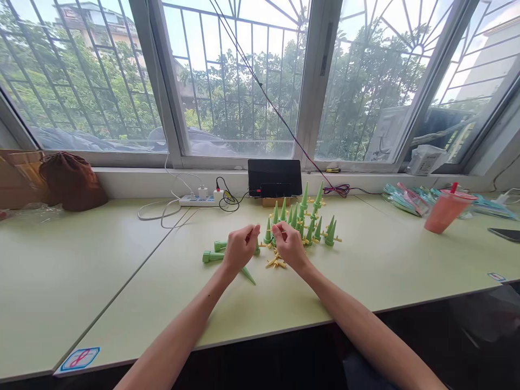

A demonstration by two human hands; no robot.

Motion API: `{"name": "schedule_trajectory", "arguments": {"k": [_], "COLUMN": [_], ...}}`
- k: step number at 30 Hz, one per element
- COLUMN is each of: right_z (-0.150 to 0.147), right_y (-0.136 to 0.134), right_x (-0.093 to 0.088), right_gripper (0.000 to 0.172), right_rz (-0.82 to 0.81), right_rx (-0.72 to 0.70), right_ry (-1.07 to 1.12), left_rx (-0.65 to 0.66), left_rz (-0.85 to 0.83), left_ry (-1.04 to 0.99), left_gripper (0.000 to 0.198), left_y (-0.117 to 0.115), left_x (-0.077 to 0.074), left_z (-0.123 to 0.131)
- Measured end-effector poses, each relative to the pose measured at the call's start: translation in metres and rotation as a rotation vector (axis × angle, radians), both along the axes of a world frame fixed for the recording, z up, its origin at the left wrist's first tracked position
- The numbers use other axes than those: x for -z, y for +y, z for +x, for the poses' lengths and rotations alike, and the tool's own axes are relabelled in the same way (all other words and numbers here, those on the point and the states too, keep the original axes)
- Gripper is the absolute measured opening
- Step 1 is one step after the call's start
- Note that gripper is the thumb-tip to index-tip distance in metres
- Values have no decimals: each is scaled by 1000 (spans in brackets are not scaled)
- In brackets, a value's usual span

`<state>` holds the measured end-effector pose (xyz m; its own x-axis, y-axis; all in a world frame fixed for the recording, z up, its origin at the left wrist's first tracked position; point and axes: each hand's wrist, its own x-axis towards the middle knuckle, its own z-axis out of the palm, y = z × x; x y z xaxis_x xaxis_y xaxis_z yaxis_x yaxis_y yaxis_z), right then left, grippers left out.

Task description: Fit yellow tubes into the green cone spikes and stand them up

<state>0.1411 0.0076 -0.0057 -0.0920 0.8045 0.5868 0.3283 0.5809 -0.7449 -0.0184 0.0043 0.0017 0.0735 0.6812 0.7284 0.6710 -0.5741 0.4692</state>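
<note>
My left hand [240, 247] is closed above the table, thumb and fingers pressed together. Whatever it may hold is hidden. Facing it across a small gap, my right hand [289, 246] is pinched too, its contents too small to make out. Behind and right of my hands, several green plant watering spikes [331, 234] stand point up, with yellow valves sticking out of their sides. Loose yellow valves [277, 261] lie in a small heap below my right hand. Beside and partly under my left hand lie a few loose green spikes [211, 257] on their sides.
Behind the spikes a black tablet [274, 176] leans near the windowsill. A power strip [200, 200] with cables sits left of it. A red drink cup [447, 210] and plastic packets [406, 199] are at right; a brown drawstring bag [73, 181] is at far left.
</note>
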Motion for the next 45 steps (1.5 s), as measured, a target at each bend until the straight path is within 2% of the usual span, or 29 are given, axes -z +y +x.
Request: {"name": "schedule_trajectory", "arguments": {"k": [7, 12, 19, 27, 34, 39, 45], "right_z": [0, 0, 1, 1, 0, -1, -2], "right_y": [2, 3, 6, 4, 4, 5, 5], "right_x": [2, 3, 4, 3, 3, 5, 6], "right_gripper": [37, 38, 36, 32, 26, 22, 21], "right_rz": [6, 22, 50, 27, 20, 33, 19], "right_rx": [38, 67, 111, 81, 52, 5, -77], "right_ry": [-24, -24, -2, 11, 7, -14, -49], "left_rx": [-174, -222, -186, -139, -149, -181, -206], "left_rz": [27, -66, -254, -275, -215, -257, -256], "left_ry": [-44, -54, 135, 255, 179, 30, 3], "left_gripper": [46, 34, 31, 29, 31, 33, 34], "left_y": [1, 1, 5, 12, 11, 9, 8], "left_x": [-1, -5, 4, 11, 8, 3, 0], "left_z": [-3, -5, -7, -9, -8, -7, -5]}}
